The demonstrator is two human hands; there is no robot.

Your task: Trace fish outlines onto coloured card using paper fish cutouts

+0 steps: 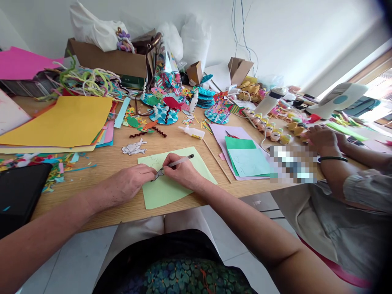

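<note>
A sheet of light green paper lies on the wooden table in front of me, with faint drawn lines near its top left. My right hand is closed around a pen, its tip down at the paper. Beneath the fingers lies a small grey paper cutout, partly covered by both hands. My left hand presses its fingertips on the cutout's left edge, fingers together. Just beyond, a white paper fish cutout with black outlines rests on the table.
Left stand yellow paper sheets, paper scraps and a black tablet-like device. A glue bottle, a wooden stick and green sheets lie to the right. Fish crafts stand behind. At far right are a co-worker's hands.
</note>
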